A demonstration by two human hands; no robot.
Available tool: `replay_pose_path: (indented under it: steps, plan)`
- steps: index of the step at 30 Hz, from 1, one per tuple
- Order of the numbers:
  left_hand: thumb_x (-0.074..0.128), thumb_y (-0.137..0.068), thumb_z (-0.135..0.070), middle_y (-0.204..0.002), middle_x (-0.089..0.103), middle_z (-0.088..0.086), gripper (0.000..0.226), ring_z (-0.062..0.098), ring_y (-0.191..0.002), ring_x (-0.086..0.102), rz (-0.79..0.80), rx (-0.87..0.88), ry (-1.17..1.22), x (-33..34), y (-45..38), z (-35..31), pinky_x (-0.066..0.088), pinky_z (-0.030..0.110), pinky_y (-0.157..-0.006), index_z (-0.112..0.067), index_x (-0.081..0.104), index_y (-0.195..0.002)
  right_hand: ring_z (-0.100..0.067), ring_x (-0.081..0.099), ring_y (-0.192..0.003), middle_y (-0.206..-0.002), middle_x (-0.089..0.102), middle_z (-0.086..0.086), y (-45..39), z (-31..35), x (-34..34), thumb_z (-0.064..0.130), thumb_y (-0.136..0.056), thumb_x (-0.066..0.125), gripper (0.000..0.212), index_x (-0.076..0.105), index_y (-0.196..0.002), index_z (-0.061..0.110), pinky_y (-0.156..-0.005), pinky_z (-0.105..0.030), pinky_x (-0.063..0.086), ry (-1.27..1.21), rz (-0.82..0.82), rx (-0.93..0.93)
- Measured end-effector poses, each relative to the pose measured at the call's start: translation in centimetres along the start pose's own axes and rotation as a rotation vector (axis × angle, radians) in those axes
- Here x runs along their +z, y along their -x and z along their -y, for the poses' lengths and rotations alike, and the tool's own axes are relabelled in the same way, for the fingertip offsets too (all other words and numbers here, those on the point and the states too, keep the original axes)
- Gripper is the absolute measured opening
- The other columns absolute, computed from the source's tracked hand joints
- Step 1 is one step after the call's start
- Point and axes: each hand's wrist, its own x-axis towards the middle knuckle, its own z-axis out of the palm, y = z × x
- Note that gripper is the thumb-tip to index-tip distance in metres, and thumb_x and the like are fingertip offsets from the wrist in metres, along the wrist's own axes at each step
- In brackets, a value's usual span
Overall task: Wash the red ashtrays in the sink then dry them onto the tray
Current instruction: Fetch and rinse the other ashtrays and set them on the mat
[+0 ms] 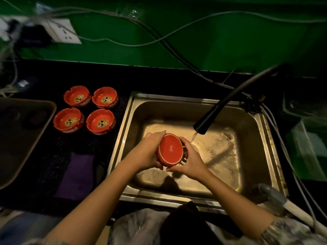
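A red ashtray [170, 149] is held over the steel sink [136, 110], turned so its underside faces me. My left hand [149, 152] grips its left side and my right hand [190, 160] grips its right side. The black faucet [205, 123] runs a thin stream of water just right of the ashtray. Several more red ashtrays [77, 96] sit upright on the dark counter left of the sink. A grey tray [44, 124] lies at the far left.
A purple cloth [77, 175] lies on the counter between tray and sink. Cables hang across the green wall, with a white socket plate [62, 30] at upper left. A clear plastic container [307, 138] stands right of the sink.
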Motion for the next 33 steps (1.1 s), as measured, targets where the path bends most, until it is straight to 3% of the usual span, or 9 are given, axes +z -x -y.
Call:
replay_pose_path:
  steps: [6, 12, 14, 18, 20, 23, 25, 28, 33]
  plan:
    - [0.095, -0.048, -0.038, -0.141, 0.032, 0.000, 0.127, 0.013, -0.131, 0.034, 0.003, -0.094, 0.216, -2.0, 2.1, 1.0, 0.031, 0.030, -0.113, -0.031, 0.019, -0.150, -0.006, 0.053, -0.118, -0.130, 0.054, 0.012, 0.0, 0.1, 1.0, 0.045, -0.040, 0.095, 0.109, 0.039, -0.134, 0.034, -0.098, -0.036, 0.049, -0.102, 0.078, 0.080]
    - [0.079, -0.059, -0.052, -0.132, 0.049, -0.008, 0.078, 0.012, -0.124, 0.050, -0.112, -0.189, 0.981, -1.9, 5.5, 3.4, 0.046, 0.031, -0.102, -0.046, 0.038, -0.125, -0.021, 0.064, -0.104, -0.113, 0.068, -0.004, -1.3, 4.3, 2.6, 0.018, -0.065, 0.085, 0.069, 0.053, -0.126, 0.019, -0.088, -0.032, 0.049, -0.445, 0.294, 0.224]
    - [0.079, -0.059, -0.057, -0.132, 0.053, 0.002, 0.081, 0.019, -0.124, 0.054, -0.231, -0.266, 1.147, -1.0, 6.5, 4.2, 0.045, 0.038, -0.105, -0.044, 0.038, -0.128, -0.021, 0.065, -0.099, -0.107, 0.070, -0.004, -2.2, 6.1, 4.3, 0.025, -0.069, 0.080, 0.059, 0.056, -0.123, 0.019, -0.086, -0.035, 0.047, -0.412, 0.345, 0.221]
    - [0.085, -0.063, -0.048, -0.130, 0.058, 0.010, 0.082, 0.023, -0.117, 0.061, -0.458, -0.397, 1.333, -1.4, 8.9, 6.8, 0.049, 0.046, -0.100, -0.030, 0.045, -0.133, -0.017, 0.065, -0.096, -0.107, 0.071, -0.004, -3.7, 9.6, 8.7, 0.050, -0.067, 0.076, 0.066, 0.058, -0.121, 0.016, -0.082, -0.035, 0.046, -0.232, 0.449, 0.226]
    - [0.086, -0.064, -0.041, -0.128, 0.059, 0.010, 0.075, 0.022, -0.113, 0.062, -0.568, -0.487, 1.293, -2.2, 10.2, 8.5, 0.051, 0.045, -0.098, -0.030, 0.048, -0.127, -0.015, 0.066, -0.092, -0.107, 0.070, -0.005, -4.4, 11.2, 10.6, 0.054, -0.073, 0.070, 0.082, 0.043, -0.137, 0.010, -0.076, -0.030, 0.049, -0.111, 0.520, 0.240]
    - [0.094, -0.051, -0.042, -0.130, 0.054, 0.006, 0.100, 0.021, -0.115, 0.056, -0.697, -0.752, 0.944, -3.9, 12.0, 13.2, 0.048, 0.044, -0.101, -0.025, 0.040, -0.133, -0.010, 0.065, -0.086, -0.106, 0.066, -0.003, -5.4, 12.7, 13.1, 0.045, -0.081, 0.070, 0.089, 0.021, -0.148, 0.013, -0.066, -0.020, 0.050, 0.156, 0.539, 0.190]
    - [0.093, -0.042, -0.050, -0.135, 0.048, 0.010, 0.115, 0.029, -0.124, 0.047, -0.665, -0.931, 0.650, -5.2, 12.9, 16.6, 0.041, 0.044, -0.106, -0.021, 0.034, -0.136, -0.016, 0.061, -0.102, -0.120, 0.060, -0.006, -6.0, 13.1, 14.3, 0.040, -0.086, 0.067, 0.079, 0.026, -0.147, 0.013, -0.077, -0.023, 0.048, 0.417, 0.499, 0.102]
    - [0.091, -0.050, -0.048, -0.141, 0.039, 0.017, 0.115, 0.037, -0.133, 0.033, -0.567, -1.045, 0.331, -6.5, 13.6, 20.6, 0.034, 0.045, -0.109, -0.012, 0.030, -0.141, -0.023, 0.050, -0.125, -0.136, 0.053, -0.010, -7.1, 13.0, 15.5, 0.037, -0.089, 0.063, 0.070, 0.031, -0.146, 0.012, -0.099, -0.031, 0.043, 0.630, 0.464, 0.051]
    - [0.089, -0.056, -0.048, -0.144, 0.032, 0.020, 0.115, 0.039, -0.133, 0.028, -0.436, -1.095, 0.163, -6.6, 14.1, 24.0, 0.038, 0.049, -0.104, -0.008, 0.025, -0.143, -0.023, 0.050, -0.124, -0.137, 0.052, -0.005, -7.6, 12.8, 16.8, 0.036, -0.090, 0.061, 0.061, 0.038, -0.143, 0.017, -0.099, -0.033, 0.043, 0.690, 0.381, 0.028]
